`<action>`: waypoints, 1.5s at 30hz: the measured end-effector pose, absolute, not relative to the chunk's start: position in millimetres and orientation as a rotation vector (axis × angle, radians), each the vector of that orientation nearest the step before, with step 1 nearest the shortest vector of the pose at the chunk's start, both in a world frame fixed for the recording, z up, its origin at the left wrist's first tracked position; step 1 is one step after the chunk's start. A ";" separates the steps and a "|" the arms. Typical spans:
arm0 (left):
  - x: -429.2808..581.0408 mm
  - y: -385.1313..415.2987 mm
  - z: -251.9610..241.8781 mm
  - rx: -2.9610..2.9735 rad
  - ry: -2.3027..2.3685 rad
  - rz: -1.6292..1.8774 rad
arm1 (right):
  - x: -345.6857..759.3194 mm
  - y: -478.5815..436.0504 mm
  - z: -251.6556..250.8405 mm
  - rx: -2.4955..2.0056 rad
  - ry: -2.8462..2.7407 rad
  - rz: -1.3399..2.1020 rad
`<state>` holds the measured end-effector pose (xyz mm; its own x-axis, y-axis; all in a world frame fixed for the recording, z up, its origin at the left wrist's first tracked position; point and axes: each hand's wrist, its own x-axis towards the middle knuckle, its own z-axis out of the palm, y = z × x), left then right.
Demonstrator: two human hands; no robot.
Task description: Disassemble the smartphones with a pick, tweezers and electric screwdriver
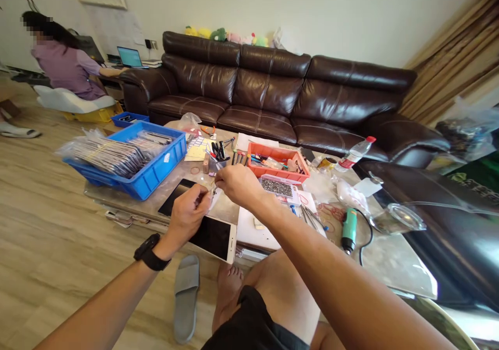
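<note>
- Two bare hands are held close together, right of the blue bin [158, 174]; fingers are curled on both the left hand [187, 210] and the right hand [239, 183], but whether anything small is gripped cannot be told.
- A white-framed device [218, 239] is laid at the near edge of the coffee table [405, 264], right of the bin, partly covered by the left hand; a dark panel [171, 197] is seen between.
- Thin panels [117, 155] are stacked inside the bin.
- Farther right of the bin, a red tray [268, 172], a green heat gun [350, 225] and a red-capped bottle [353, 155] are placed.
- Beyond the bin, a brown leather sofa [267, 80] is seen; behind it to the left, a person [68, 69] is seated near a laptop [129, 56].
</note>
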<state>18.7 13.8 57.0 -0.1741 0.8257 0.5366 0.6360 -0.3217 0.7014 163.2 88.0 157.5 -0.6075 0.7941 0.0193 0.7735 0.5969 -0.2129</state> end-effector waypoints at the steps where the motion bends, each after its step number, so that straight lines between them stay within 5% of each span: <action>1: 17.3 16.1 58.8 1.840 1.703 1.522 | 159.5 91.2 159.1 -1.318 -2.709 0.275; 18: 30.9 15.1 33.4 1.399 1.626 1.758 | 146.5 104.9 126.9 -1.453 -2.477 0.725; 33: 23.3 18.0 6.9 1.619 1.811 1.049 | 143.1 102.8 148.5 -1.568 -2.577 0.447; 45: 35.4 17.6 -0.3 1.590 1.823 0.976 | 141.6 108.4 134.2 -1.672 -2.594 0.526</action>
